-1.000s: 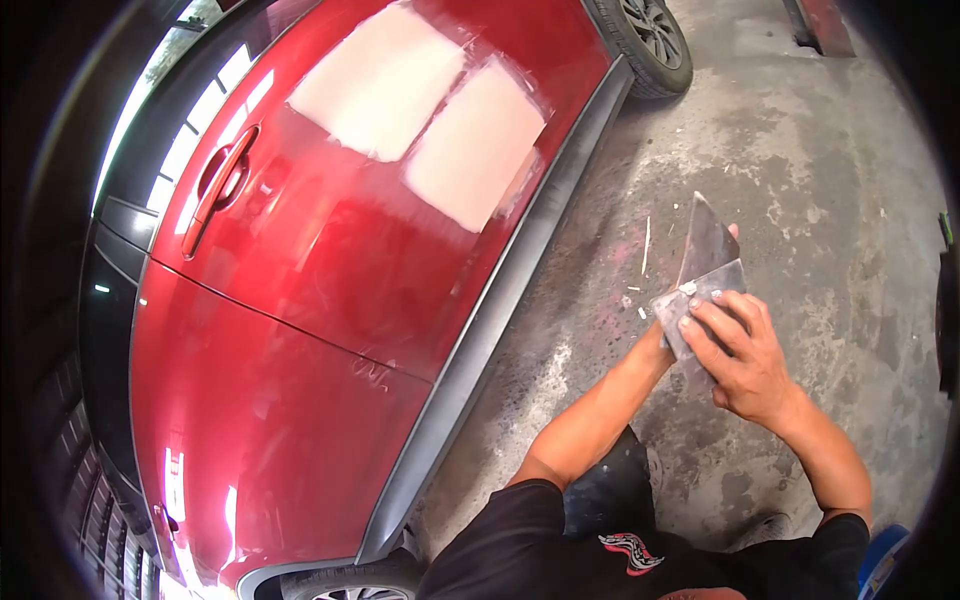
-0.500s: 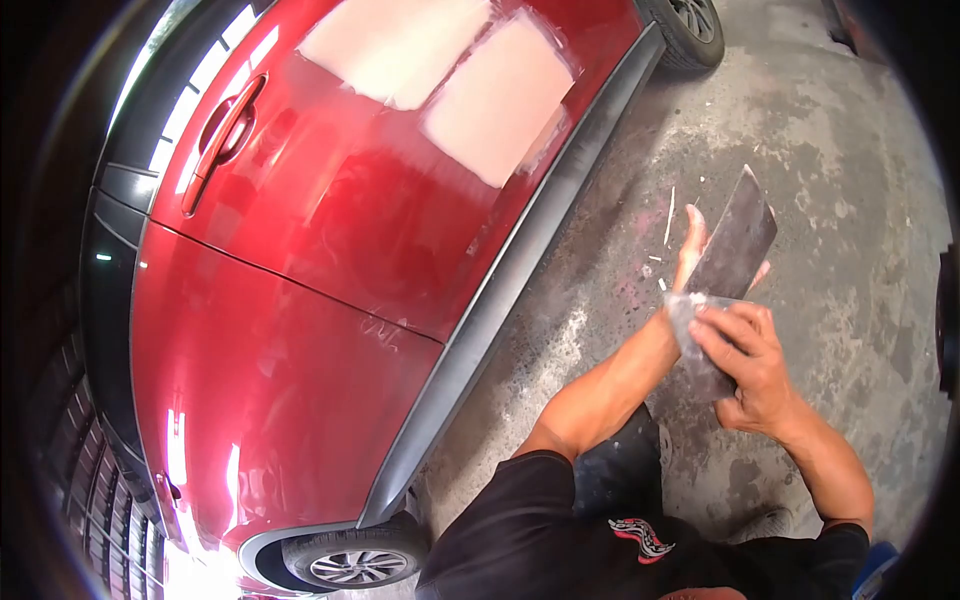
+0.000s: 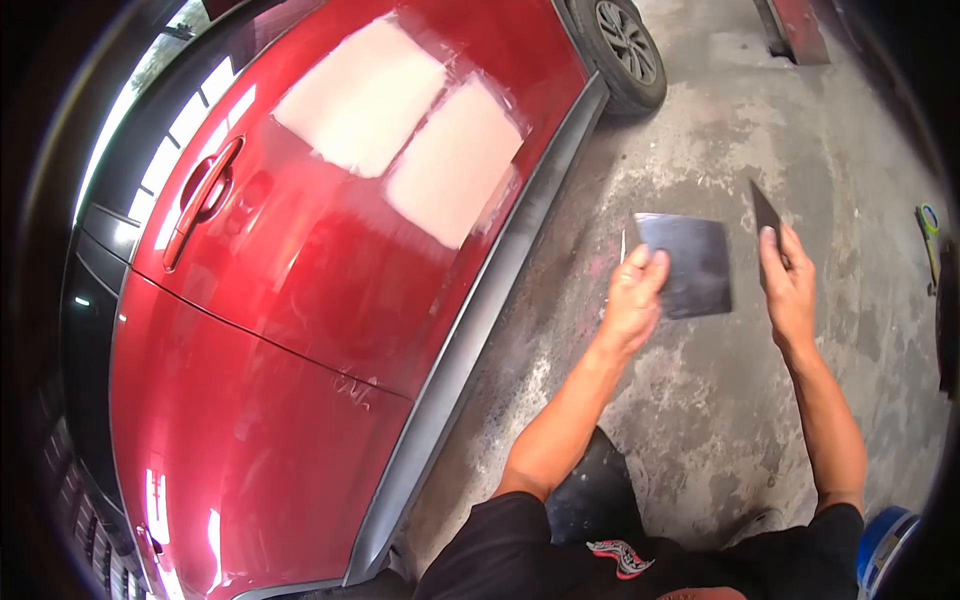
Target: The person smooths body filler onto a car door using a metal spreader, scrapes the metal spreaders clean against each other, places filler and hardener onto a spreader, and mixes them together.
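My left hand (image 3: 635,292) is closed on the edge of a dark, flat rectangular plate (image 3: 694,266), with the thumb on its near face. To the right, my right hand (image 3: 788,272) grips a smaller dark spreader (image 3: 766,208), seen nearly edge-on and pointing up. The two tools are apart. Left of both hands stands a red car (image 3: 300,240); its door bears two pale filler patches, a larger one (image 3: 365,98) and a smaller one (image 3: 458,160).
A stained concrete floor (image 3: 700,400) lies below the hands. The car's grey sill (image 3: 490,300) and a wheel (image 3: 627,50) border it. A blue-rimmed bucket (image 3: 885,545) is at lower right, and a yellow-green object (image 3: 930,235) is at the right edge.
My hands have moved apart, the right one going up and to the right. The plate has turned its broad face to view, and the spreader no longer touches it. The view has shifted slightly.
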The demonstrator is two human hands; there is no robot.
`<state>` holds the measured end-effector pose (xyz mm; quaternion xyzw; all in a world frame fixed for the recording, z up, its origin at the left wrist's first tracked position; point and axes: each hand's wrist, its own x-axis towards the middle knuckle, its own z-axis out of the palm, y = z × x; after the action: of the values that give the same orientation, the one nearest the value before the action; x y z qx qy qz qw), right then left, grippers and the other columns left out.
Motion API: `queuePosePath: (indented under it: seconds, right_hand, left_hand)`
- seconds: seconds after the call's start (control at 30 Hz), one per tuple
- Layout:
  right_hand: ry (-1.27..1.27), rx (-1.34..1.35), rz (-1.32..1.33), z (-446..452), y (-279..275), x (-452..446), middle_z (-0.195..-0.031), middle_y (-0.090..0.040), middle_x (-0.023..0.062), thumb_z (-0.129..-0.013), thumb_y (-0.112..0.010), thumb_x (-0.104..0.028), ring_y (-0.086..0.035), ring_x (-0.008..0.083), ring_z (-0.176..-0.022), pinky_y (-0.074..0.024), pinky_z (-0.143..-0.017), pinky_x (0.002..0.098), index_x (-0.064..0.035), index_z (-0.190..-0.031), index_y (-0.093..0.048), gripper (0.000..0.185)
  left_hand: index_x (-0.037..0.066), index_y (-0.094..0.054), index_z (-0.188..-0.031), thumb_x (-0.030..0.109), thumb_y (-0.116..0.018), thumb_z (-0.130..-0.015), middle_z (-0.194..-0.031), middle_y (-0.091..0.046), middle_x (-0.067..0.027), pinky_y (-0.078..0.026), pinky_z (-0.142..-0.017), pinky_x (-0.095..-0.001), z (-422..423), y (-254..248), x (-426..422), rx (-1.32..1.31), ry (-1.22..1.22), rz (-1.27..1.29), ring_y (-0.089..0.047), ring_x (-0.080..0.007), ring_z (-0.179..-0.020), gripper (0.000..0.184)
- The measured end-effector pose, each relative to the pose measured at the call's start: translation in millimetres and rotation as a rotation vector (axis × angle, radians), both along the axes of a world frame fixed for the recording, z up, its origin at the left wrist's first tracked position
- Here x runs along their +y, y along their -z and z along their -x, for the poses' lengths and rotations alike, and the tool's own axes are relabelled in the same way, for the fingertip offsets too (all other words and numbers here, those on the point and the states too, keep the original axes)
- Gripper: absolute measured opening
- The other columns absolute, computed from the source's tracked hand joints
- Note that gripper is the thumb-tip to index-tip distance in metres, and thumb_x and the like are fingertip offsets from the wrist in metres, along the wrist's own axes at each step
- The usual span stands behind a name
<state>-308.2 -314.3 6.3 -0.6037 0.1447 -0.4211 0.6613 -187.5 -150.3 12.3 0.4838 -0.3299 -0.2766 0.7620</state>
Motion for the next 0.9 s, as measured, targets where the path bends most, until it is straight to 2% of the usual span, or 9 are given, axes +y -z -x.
queuePosePath:
  seconds: [0.07, 0.2, 0.33, 0.4, 0.47, 0.57, 0.7, 0.83, 0.9]
  right_hand:
    - [0.119, -0.001, 0.091, 24.0, -16.0, -3.1, -0.124, -0.055, 0.0105, -0.091, -0.056, -0.015, -0.050, 0.0173, -0.113, -0.0388, -0.096, 0.0295, -0.0008, -0.127, -0.053, 0.040]
    - [0.148, -0.122, 0.669, 39.8, -15.9, 49.2, -0.125, -0.054, 0.0145, -0.076, -0.064, -0.004, -0.048, 0.0284, -0.119, -0.0394, -0.099, 0.0360, 0.0000, -0.128, -0.051, 0.053]
    - [0.023, -0.203, 0.458, 19.2, -3.6, 80.7, -0.125, -0.054, 0.0166, -0.074, -0.064, 0.000, -0.050, 0.0312, -0.118, -0.0400, -0.099, 0.0374, 0.0016, -0.125, -0.053, 0.052]
    - [0.067, -0.158, 0.445, 12.7, -4.5, 72.3, -0.124, -0.054, 0.0180, -0.073, -0.064, 0.002, -0.051, 0.0330, -0.115, -0.0408, -0.098, 0.0386, 0.0026, -0.122, -0.055, 0.050]
    - [0.021, -0.149, 0.449, 20.0, -3.1, 80.0, -0.120, -0.056, 0.0187, -0.070, -0.065, 0.001, -0.052, 0.0345, -0.113, -0.0421, -0.096, 0.0393, 0.0039, -0.118, -0.057, 0.049]
    - [-0.152, -0.250, 0.703, 29.8, 2.3, 97.0, -0.117, -0.057, 0.0193, -0.066, -0.063, 0.001, -0.054, 0.0357, -0.109, -0.0426, -0.094, 0.0407, 0.0055, -0.113, -0.059, 0.047]
    - [0.047, -0.203, 0.553, 15.4, -22.8, 83.9, -0.117, -0.057, 0.0199, -0.071, -0.060, 0.002, -0.055, 0.0339, -0.107, -0.0414, -0.096, 0.0398, 0.0041, -0.117, -0.058, 0.046]
    - [0.163, -0.166, 0.507, -5.2, -33.0, 68.7, -0.120, -0.056, 0.0187, -0.079, -0.059, -0.002, -0.055, 0.0301, -0.111, -0.0425, -0.095, 0.0376, 0.0021, -0.122, -0.056, 0.043]
    - [0.053, -0.113, 0.057, -14.2, -37.8, 54.5, -0.121, -0.056, 0.0173, -0.086, -0.059, -0.009, -0.054, 0.0274, -0.114, -0.0434, -0.094, 0.0350, 0.0008, -0.124, -0.055, 0.039]
  left_hand:
    - [0.004, -0.050, -0.120, 0.016, -0.055, -0.094, -0.110, -0.061, -0.0052, -0.049, -0.090, -0.0320, -8.5, -13.4, 6.3, 0.307, 0.069, 0.061, -0.060, -0.0136, -0.099, 0.030]
    - [0.005, -0.050, -0.119, 0.017, -0.053, -0.095, -0.110, -0.061, -0.0073, -0.051, -0.089, -0.0340, 7.5, 1.6, -24.3, 0.277, 0.033, 0.048, -0.061, -0.0172, -0.099, 0.028]
    - [0.003, -0.052, -0.116, 0.024, -0.055, -0.094, -0.102, -0.060, -0.0065, -0.051, -0.079, -0.0253, 52.5, 0.9, -28.9, 0.203, -0.116, 0.076, -0.059, -0.0132, -0.091, 0.030]
    - [0.003, -0.055, -0.113, 0.060, -0.029, -0.094, -0.102, -0.060, -0.0079, -0.048, -0.084, -0.0294, 57.3, -25.6, -26.0, 0.347, -0.068, -0.045, -0.057, -0.0140, -0.095, 0.066]
    - [0.002, -0.053, -0.118, 0.072, -0.021, -0.088, -0.105, -0.060, -0.0073, -0.045, -0.091, -0.0327, 40.7, -27.0, -11.6, 0.391, 0.143, 0.038, -0.055, -0.0155, -0.101, 0.082]
    - [0.001, -0.048, -0.127, 0.078, -0.019, -0.082, -0.116, -0.057, -0.0126, -0.045, -0.094, -0.0364, 41.2, -40.0, -8.2, 0.311, -0.016, 0.068, -0.056, -0.0219, -0.105, 0.093]
    - [0.005, -0.029, -0.141, 0.079, -0.012, -0.081, -0.136, -0.042, -0.0106, -0.033, -0.105, -0.0362, 54.4, -23.2, -10.0, -0.107, -0.004, -0.037, -0.041, -0.0207, -0.125, 0.098]
    - [0.000, -0.025, -0.143, 0.064, -0.011, -0.092, -0.143, -0.034, -0.0121, -0.026, -0.110, -0.0346, 57.3, -23.1, -19.6, -0.066, 0.069, 0.082, -0.031, -0.0225, -0.133, 0.083]
    - [-0.001, -0.035, -0.137, 0.063, -0.011, -0.093, -0.133, -0.045, -0.0118, -0.033, -0.105, -0.0335, 46.8, -13.9, -25.2, -0.195, -0.062, -0.061, -0.043, -0.0211, -0.123, 0.082]
